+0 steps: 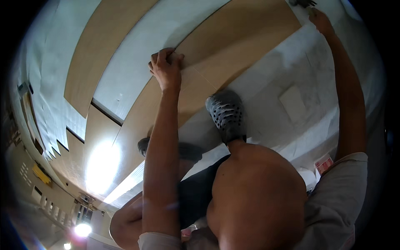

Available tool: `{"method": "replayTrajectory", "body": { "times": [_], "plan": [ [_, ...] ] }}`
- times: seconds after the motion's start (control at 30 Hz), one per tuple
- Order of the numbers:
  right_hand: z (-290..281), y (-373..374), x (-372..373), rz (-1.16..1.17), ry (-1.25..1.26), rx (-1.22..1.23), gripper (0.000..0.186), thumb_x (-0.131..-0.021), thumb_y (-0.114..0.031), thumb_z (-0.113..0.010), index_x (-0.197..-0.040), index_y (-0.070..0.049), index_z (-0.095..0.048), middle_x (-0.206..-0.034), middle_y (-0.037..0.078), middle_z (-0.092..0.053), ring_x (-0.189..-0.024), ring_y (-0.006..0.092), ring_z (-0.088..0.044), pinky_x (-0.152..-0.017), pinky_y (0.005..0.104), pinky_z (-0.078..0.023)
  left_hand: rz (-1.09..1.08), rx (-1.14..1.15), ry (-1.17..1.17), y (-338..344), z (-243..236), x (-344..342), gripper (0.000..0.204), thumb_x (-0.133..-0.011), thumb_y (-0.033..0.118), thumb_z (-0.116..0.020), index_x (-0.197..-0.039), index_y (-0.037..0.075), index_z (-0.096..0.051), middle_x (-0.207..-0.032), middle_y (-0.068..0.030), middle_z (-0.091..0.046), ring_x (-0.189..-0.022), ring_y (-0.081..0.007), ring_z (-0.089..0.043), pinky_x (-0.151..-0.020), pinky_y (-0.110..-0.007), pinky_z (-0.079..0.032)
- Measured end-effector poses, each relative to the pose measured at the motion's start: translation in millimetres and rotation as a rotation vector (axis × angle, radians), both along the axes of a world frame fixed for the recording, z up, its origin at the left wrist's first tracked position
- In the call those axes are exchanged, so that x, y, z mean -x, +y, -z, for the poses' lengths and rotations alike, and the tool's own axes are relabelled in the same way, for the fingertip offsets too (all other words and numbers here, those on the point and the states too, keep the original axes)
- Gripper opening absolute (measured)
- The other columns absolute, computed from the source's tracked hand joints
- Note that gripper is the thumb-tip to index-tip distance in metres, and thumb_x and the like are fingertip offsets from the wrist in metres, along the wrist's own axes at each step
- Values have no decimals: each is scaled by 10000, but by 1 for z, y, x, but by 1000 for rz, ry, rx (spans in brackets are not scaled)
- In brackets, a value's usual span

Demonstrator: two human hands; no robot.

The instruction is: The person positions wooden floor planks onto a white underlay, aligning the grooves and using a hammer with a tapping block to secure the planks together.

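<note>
My left hand rests with curled fingers on the edge of a long tan floor plank, where it meets white underlay. The fingers press on the plank's edge rather than wrap around it. My right hand reaches far out to the upper right, close to a dark object at the frame's top edge. Whether it holds anything cannot be told. My bent knee fills the lower middle, and my foot in a grey perforated clog stands on the plank.
More tan planks lie to the left between strips of white underlay. A small pale square piece lies on the grey-white sheet at right. A red-and-white package sits near my right sleeve. Bright glare reflects off the floor at lower left.
</note>
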State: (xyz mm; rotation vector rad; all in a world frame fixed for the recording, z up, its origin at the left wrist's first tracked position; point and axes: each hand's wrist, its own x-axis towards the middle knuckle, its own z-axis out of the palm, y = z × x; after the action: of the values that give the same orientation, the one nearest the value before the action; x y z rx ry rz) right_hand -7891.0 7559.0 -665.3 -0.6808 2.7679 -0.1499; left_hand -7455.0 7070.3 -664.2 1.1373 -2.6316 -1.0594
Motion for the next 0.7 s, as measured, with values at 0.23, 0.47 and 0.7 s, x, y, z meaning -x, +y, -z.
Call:
{"method": "replayTrajectory", "body": {
  "times": [0.23,0.47,0.7],
  "plan": [
    [-43,-45,-21,150,-171,-23,552,-945,-240,-612,-1449,-36,-517,-988,161,-682,-698,228,-616,-657,394,-508,-37,-35,16,-1,3,1,177,-881,135,-688,-1045,172,-743,-1108,-43,-628,-1108,-300,-526,-1053,-466,-358],
    [-42,-46,-30,193,-112,-16,536,-947,-287,-641,-1409,-29,-555,-845,119,-640,-597,190,-558,-565,358,-474,-57,-63,43,-1,4,-3,200,-934,71,-567,-1033,143,-726,-1104,-69,-625,-1094,-308,-530,-1041,-451,-373],
    [-12,2,-42,193,69,0,498,-967,-455,-642,-1170,1,-633,-1074,207,-693,-1055,343,-656,-925,436,-479,108,-200,3,-21,-5,-4,293,-921,89,-620,-1185,148,-734,-1122,-128,-639,-1142,-328,-573,-1033,-438,-443]
  ]
}}
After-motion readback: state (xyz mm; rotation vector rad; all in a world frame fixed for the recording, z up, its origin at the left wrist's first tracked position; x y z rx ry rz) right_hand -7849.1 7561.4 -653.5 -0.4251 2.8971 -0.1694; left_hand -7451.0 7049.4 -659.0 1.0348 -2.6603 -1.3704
